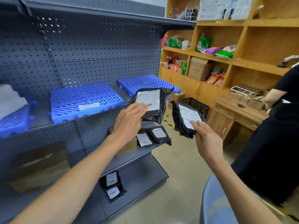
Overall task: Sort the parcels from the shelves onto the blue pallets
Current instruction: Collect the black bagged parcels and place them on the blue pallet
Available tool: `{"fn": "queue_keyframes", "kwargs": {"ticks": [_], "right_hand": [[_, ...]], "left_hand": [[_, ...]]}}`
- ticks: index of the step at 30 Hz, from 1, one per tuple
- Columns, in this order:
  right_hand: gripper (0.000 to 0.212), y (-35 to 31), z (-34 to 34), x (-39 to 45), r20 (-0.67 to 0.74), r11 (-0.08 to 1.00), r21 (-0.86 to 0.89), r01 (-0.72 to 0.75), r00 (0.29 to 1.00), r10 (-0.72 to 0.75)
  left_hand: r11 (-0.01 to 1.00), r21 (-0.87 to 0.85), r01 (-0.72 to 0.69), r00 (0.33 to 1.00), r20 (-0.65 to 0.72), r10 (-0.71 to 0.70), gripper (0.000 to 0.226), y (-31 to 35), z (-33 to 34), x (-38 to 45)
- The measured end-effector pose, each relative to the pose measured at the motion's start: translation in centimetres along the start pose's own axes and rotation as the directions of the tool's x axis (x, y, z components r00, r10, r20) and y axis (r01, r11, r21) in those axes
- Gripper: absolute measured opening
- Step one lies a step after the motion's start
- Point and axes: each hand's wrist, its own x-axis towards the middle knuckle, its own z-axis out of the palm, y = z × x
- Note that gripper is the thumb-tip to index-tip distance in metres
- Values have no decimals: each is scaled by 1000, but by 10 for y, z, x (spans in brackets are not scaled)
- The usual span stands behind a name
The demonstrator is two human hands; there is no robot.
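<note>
- Black plastic mailer bag (154, 109) with a white shipping label sits in the left hand (129, 120); the fingers lie over the lower edge of the label, and the thumb is hidden behind the bag, so the hand grasps it.
- Second black mailer bag (184, 122), also with a white label, is held by the right hand (208, 139); the fingertips press on the lower corner of the label and the bag stands up above the fingers, a little tilted.
- Both bags are in the air, near each other but apart, in front of the grey metal shelf unit (97, 50).
- Just behind the left fingers, on the middle shelf, lies a blue pallet (84, 101) with a white paper strip on it; another blue pallet (142, 82) lies above and behind the held bag, and a third one (14, 120) is far to the left of the fingers.
- Below the left hand, on the lower shelf, two more black parcels (153, 136) lie beside a cardboard box (127, 146).
- Further below, on the bottom shelf, two small black parcels (112, 185) lie together.
- Right of the right fingers stands a person in black clothes (275, 143), beside a wooden desk (234, 113) and wooden shelves (239, 62) with goods.
</note>
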Motion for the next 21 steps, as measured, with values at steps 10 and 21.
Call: {"fn": "queue_keyframes", "kwargs": {"ticks": [10,21], "right_hand": [[44,-102,33,82,-67,960,140,242,970,-235],[46,-228,102,176,-47,884,227,409,911,-410]], "left_hand": [[982,139,129,990,-76,-119,57,-92,-64,-2],[892,272,360,931,-48,-361,51,-241,-104,-8]]}}
